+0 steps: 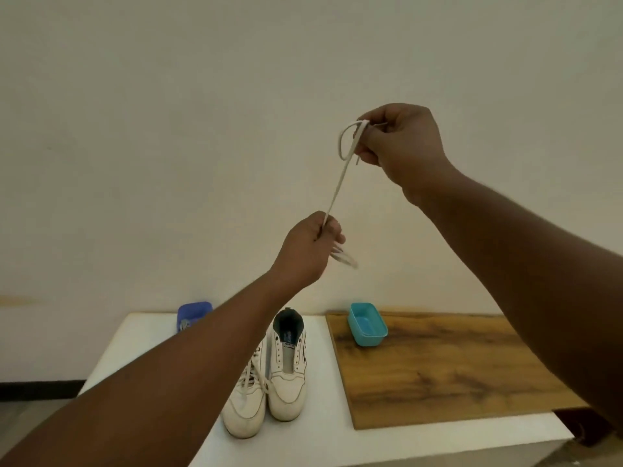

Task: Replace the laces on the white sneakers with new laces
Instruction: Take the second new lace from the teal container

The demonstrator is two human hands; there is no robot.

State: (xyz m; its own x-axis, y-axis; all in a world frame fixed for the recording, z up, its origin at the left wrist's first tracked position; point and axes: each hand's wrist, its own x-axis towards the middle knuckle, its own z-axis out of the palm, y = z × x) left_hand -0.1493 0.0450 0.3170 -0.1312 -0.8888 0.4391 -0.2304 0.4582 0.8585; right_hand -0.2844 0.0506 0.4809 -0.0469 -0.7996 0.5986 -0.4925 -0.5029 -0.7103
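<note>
Two white sneakers stand side by side on the white table (141,335), toes toward me. The right sneaker (288,372) has bare eyelets and no lace. The left sneaker (246,396) is still laced and partly hidden by my left forearm. Both my hands are raised high in front of the wall with a white lace (337,183) stretched between them. My right hand (404,146) pinches its upper end, where the lace forms a loop. My left hand (310,247) grips the lower part, and several coils of lace hang blurred below its fingers.
A blue container (194,311) with something pale inside sits at the table's back left, half hidden by my arm. A teal container (367,326) rests on the back corner of a wooden board (455,372) covering the table's right side. A pale wall rises behind.
</note>
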